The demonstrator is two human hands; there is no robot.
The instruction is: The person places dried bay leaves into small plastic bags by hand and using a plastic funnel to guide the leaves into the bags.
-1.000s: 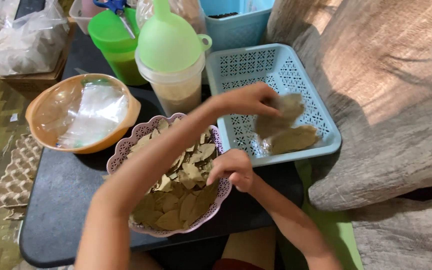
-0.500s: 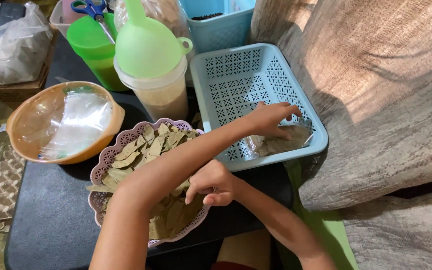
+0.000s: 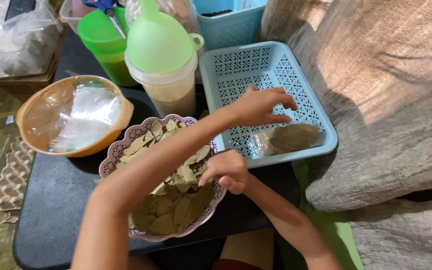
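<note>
— Where's the packet of leaves (image 3: 290, 138) against the left hand (image 3: 259, 106)?
— Just below and a little right of the fingertips, lying flat in the near corner of the pale blue basket (image 3: 241, 65). The fingers are spread and empty above it; whether they touch the wrap I cannot tell.
— And the right hand (image 3: 228, 171)?
— Curled over the near-right rim of the scalloped pink bowl (image 3: 126, 140), fingers bunched towards the dried leaves (image 3: 173, 205). I can't make out if it pinches one.
— What's around?
— Beyond the left forearm stands a clear tub with a green funnel (image 3: 158, 42) on top; left of it a green container (image 3: 103, 47), and an orange bowl (image 3: 31, 107) of clear plastic bags (image 3: 83, 117).
— Anything in the way?
— The left forearm crosses the pink bowl and hides part of the leaves. The scissors (image 3: 107, 9) at the far edge are cut off.
</note>
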